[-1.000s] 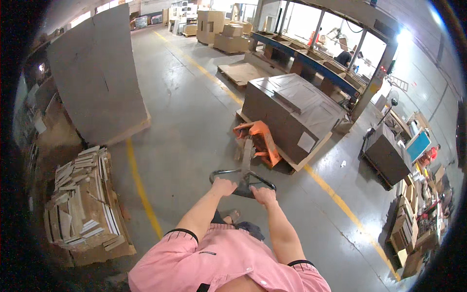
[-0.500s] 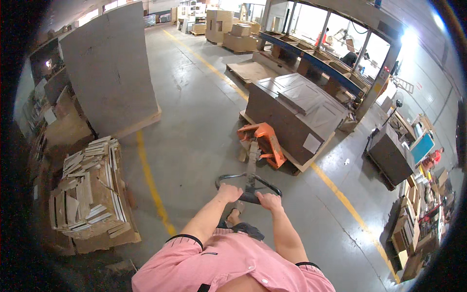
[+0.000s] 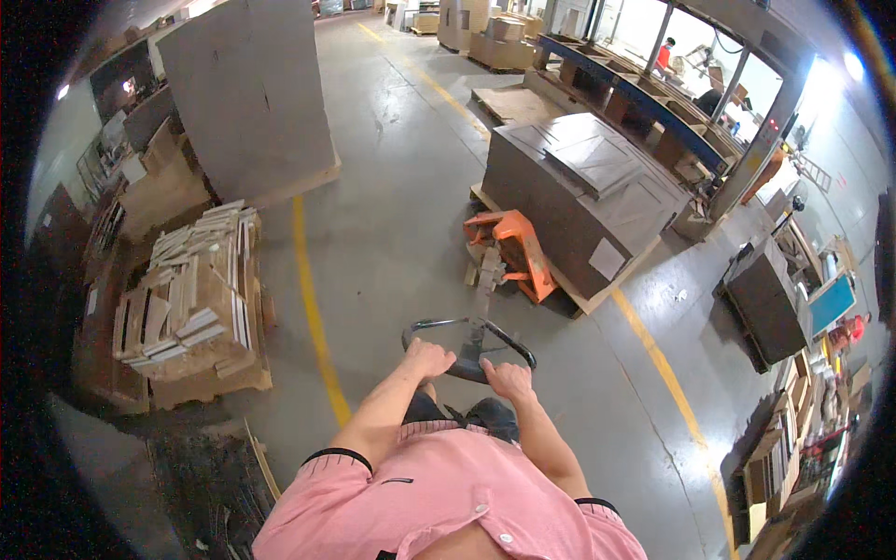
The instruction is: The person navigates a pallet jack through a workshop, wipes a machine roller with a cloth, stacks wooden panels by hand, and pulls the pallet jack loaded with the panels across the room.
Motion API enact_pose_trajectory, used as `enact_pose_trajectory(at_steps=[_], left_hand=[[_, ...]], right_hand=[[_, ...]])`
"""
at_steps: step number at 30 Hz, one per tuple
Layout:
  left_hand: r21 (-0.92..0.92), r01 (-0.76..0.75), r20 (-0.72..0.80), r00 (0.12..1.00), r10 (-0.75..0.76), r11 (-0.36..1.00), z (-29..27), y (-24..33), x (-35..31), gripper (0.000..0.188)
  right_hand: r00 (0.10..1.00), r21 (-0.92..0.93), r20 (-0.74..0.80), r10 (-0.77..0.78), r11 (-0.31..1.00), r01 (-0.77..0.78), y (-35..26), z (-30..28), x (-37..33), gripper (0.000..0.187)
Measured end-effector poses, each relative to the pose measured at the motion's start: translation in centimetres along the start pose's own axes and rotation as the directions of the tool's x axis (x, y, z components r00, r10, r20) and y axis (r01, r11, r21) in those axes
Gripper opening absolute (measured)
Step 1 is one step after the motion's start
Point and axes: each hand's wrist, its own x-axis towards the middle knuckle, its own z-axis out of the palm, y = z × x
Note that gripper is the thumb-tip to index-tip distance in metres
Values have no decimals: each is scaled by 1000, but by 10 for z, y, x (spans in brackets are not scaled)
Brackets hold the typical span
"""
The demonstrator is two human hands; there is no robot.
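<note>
My left hand (image 3: 428, 358) and my right hand (image 3: 508, 378) both grip the black loop handle (image 3: 469, 347) of an orange pallet jack (image 3: 511, 250). Its grey tiller runs from the handle up to the orange body. The jack's forks sit under a wooden pallet carrying a tall stack of grey boards (image 3: 581, 192), ahead and to my right. My pink sleeves fill the lower edge of the view.
A pallet of piled cardboard offcuts (image 3: 191, 301) stands to my left beside a yellow floor line (image 3: 313, 313). A large grey panel stack (image 3: 247, 93) stands far left. A dark cabinet (image 3: 770, 299) and shelves lie right; a blue conveyor (image 3: 635, 89) with people runs behind.
The view has shifted: the cardboard pile and the grey board stack have moved right and nearer in the picture. Both hands have stayed on the handle.
</note>
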Motion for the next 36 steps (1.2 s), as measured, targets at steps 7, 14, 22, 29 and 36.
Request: enact_pose_trajectory(at_steps=[7,14,22,29,36], left_hand=[[-26,70,-64,995,-72,997,58,97,-63,57],[-49,121,-111,986,-126,991,89,159,-136,55],[-95,97,-80,991,-105,991,113,230,-217,59],[-165,149,-93,982,-166,975,3,291,-253,64],[-262,295,-373,847,-378,919,-73,333,-236,60]], right_hand=[[989,-75,5,-145,987,145,88,20,-72,68],[977,-87,5,-214,973,214,124,27,-154,70],[981,-71,51,-185,979,188,165,22,-250,81],[899,-153,89,-430,885,439,177,-105,-276,42],[861,278,-274,-429,821,498,179,-208,-283,48]])
